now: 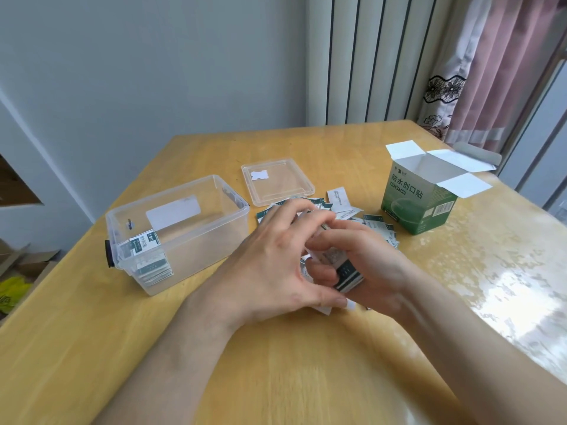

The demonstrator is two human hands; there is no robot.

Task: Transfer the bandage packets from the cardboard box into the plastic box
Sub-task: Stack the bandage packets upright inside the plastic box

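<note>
Head camera gives me both hands meeting over the wooden table point(276, 372). I see the left hand point(276, 259) and right hand point(372, 265) each curled around one bundle of bandage packets point(348, 276). Loose packets point(376, 223) lie scattered just behind. Stacked packets point(150, 262) sit in the clear plastic box point(211, 237) at left, and the green cardboard box point(420, 204) stands open at right.

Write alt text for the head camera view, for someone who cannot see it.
The left hand and right hand grip a stack of bandage packets at a wooden table. A clear plastic box at left holds a few packets; loose packets, its lid and an open green cardboard box sit beyond.
</note>
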